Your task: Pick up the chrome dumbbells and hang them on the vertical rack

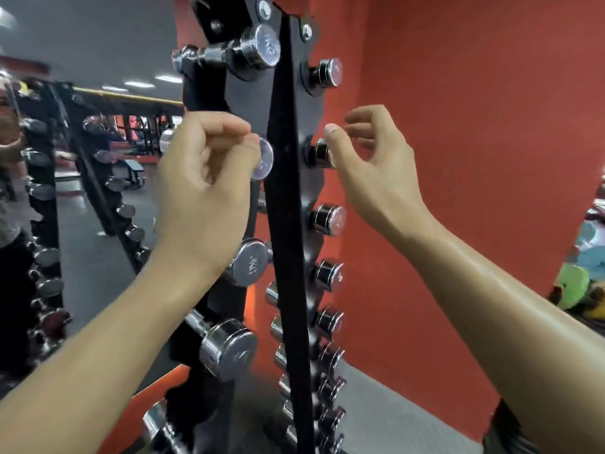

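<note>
Chrome dumbbell is seated on the second tier of the vertical rack, left side, flat end facing me. A second dumbbell sits level with it on the right side. My left grip is curled, fingertips at the rim of the left head; whether it pinches the head I cannot tell. My right grip is loose and half-spread, thumb lying over the right head, fingers clear of it, holding nothing. Further dumbbells occupy the pegs above and below on both sides. Red wall stands behind the rack, with a mirror to the left.
</note>
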The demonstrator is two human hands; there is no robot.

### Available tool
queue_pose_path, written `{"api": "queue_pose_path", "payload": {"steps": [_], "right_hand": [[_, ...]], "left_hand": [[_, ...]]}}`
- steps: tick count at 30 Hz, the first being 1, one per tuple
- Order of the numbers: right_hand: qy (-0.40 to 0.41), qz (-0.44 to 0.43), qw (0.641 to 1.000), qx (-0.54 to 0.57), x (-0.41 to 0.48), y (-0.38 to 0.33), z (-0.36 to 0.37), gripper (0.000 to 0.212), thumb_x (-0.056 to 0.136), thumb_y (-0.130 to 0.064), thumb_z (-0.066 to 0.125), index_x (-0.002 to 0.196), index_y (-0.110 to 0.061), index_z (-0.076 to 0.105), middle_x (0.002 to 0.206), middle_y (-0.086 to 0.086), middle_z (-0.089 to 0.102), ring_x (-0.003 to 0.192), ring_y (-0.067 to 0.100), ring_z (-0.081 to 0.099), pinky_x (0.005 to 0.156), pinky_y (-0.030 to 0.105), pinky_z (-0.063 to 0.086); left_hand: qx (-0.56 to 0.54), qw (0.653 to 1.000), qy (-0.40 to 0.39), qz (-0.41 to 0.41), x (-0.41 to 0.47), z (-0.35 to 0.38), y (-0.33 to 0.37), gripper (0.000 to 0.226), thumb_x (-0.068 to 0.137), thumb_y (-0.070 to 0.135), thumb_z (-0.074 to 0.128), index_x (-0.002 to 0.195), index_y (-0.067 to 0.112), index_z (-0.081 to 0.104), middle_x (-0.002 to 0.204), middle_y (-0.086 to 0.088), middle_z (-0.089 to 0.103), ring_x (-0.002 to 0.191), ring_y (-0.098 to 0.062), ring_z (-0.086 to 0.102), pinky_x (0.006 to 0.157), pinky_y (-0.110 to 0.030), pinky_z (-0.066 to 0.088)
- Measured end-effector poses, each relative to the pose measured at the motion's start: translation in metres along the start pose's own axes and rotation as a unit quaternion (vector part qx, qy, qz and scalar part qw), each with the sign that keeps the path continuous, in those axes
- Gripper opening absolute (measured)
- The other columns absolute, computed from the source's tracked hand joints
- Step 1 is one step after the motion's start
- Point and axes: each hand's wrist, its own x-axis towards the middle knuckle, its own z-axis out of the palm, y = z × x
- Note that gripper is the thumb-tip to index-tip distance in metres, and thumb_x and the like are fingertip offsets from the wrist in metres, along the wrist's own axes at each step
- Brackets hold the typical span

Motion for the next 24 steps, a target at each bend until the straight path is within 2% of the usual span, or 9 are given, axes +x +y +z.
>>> {"api": "queue_pose_path", "payload": {"steps": [2, 3, 6, 10, 13, 18, 21, 24], "right_hand": [[-0.014, -0.02, 1.0, -0.005, -0.011, 0.008, -0.019, 0.027, 0.097, -0.043, 0.064, 0.118, -0.025, 0.062, 0.104, -0.019, 0.066, 0.099, -0.005, 0.06, 0.095, 0.024, 0.047], [-0.021, -0.036, 0.999, -0.009, -0.017, 0.013, -0.029, 0.025, 0.097, -0.042, 0.064, 0.117, -0.026, 0.062, 0.106, -0.016, 0.068, 0.102, -0.001, 0.061, 0.094, 0.025, 0.046], [-0.049, -0.077, 0.996, -0.023, -0.042, 0.042, -0.063, 0.028, 0.095, -0.042, 0.062, 0.119, -0.027, 0.062, 0.116, -0.006, 0.071, 0.116, 0.016, 0.063, 0.1, 0.037, 0.047], [-0.107, -0.075, 0.99, -0.056, -0.077, 0.093, -0.121, 0.035, 0.092, -0.046, 0.06, 0.121, -0.026, 0.062, 0.118, -0.002, 0.071, 0.114, 0.027, 0.064, 0.1, 0.044, 0.048], [-0.176, -0.03, 0.981, -0.081, -0.108, 0.135, -0.159, 0.039, 0.094, -0.048, 0.06, 0.125, -0.025, 0.061, 0.119, 0.0, 0.07, 0.111, 0.029, 0.063, 0.099, 0.044, 0.048], [-0.245, 0.016, 0.963, -0.11, -0.17, 0.2, -0.188, 0.045, 0.091, -0.054, 0.054, 0.126, -0.027, 0.061, 0.117, 0.003, 0.069, 0.113, 0.035, 0.062, 0.096, 0.049, 0.049], [-0.277, 0.067, 0.952, -0.115, -0.212, 0.24, -0.189, 0.045, 0.092, -0.051, 0.054, 0.128, -0.025, 0.059, 0.116, 0.003, 0.068, 0.112, 0.034, 0.061, 0.095, 0.049, 0.05], [-0.332, 0.133, 0.926, -0.122, -0.264, 0.277, -0.183, 0.046, 0.091, -0.05, 0.054, 0.129, -0.025, 0.059, 0.116, 0.004, 0.067, 0.113, 0.034, 0.061, 0.095, 0.049, 0.05]], "left_hand": [[0.033, 0.999, -0.013, -0.001, -0.019, 0.012, 0.009, 0.016, 0.099, 0.014, 0.064, 0.099, 0.031, 0.063, 0.104, 0.002, 0.072, 0.098, -0.006, 0.068, 0.087, -0.017, 0.05], [0.05, 0.999, -0.014, -0.006, -0.028, 0.02, 0.013, 0.015, 0.1, 0.013, 0.063, 0.101, 0.029, 0.063, 0.106, 0.003, 0.072, 0.099, -0.005, 0.067, 0.088, -0.016, 0.05], [0.081, 0.996, 0.009, -0.028, -0.066, 0.05, 0.026, 0.015, 0.099, 0.013, 0.063, 0.103, 0.028, 0.064, 0.108, 0.003, 0.073, 0.101, -0.002, 0.067, 0.09, -0.015, 0.049], [0.103, 0.991, 0.029, -0.078, -0.138, 0.11, 0.038, 0.017, 0.092, 0.016, 0.064, 0.105, 0.028, 0.063, 0.101, 0.011, 0.071, 0.096, 0.004, 0.066, 0.087, -0.012, 0.047], [0.115, 0.981, 0.021, -0.156, -0.195, 0.153, 0.034, 0.017, 0.094, 0.014, 0.066, 0.107, 0.025, 0.064, 0.101, 0.01, 0.07, 0.09, 0.008, 0.065, 0.083, -0.009, 0.047], [0.154, 0.955, -0.004, -0.255, -0.284, 0.192, 0.011, 0.017, 0.098, 0.014, 0.065, 0.11, 0.026, 0.063, 0.109, 0.009, 0.07, 0.09, 0.01, 0.064, 0.077, -0.005, 0.046], [0.179, 0.928, -0.04, -0.324, -0.335, 0.198, -0.014, 0.018, 0.098, 0.019, 0.065, 0.111, 0.032, 0.063, 0.109, 0.016, 0.069, 0.098, 0.006, 0.065, 0.082, -0.007, 0.047], [0.203, 0.889, -0.054, -0.406, -0.383, 0.193, -0.042, 0.018, 0.097, 0.02, 0.068, 0.107, 0.035, 0.062, 0.109, 0.017, 0.069, 0.103, 0.0, 0.067, 0.091, -0.018, 0.051]]}}
